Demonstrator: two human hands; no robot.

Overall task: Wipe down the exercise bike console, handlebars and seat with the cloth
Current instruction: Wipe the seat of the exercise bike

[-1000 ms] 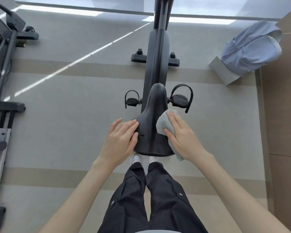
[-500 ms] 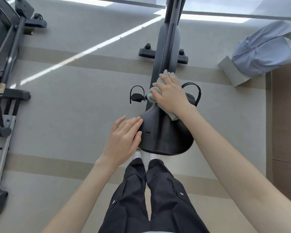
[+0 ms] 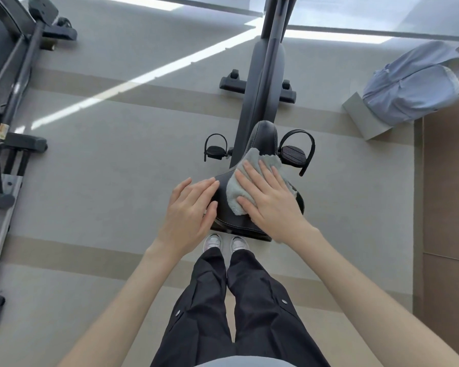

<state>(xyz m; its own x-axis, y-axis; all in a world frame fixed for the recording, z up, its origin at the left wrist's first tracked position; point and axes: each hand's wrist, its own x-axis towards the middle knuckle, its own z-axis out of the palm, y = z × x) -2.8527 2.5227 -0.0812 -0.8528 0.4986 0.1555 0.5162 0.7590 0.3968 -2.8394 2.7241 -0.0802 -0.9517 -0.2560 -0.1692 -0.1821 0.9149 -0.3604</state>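
Observation:
The black bike seat [image 3: 264,135] is right below me, its narrow nose pointing away. A light grey cloth [image 3: 240,186] lies across the wide middle of the seat, and my right hand [image 3: 269,197] presses flat on it with fingers spread. On the seat's left edge rests my left hand [image 3: 191,210], fingers together, holding it steady. The bike's dark frame [image 3: 265,75] runs away from the seat toward the top of the view. Console and handlebars are out of view.
Two strapped pedals [image 3: 297,152] stick out on either side below the seat. Another dark exercise machine [image 3: 8,107] stands along the left. A pale blue backpack [image 3: 411,83] lies at the right by a brown wall panel. My feet are just behind the seat.
My right hand slid the cloth from the seat's right side up to the nose, then back toward me onto the wide middle. The left hand stayed on the left edge.

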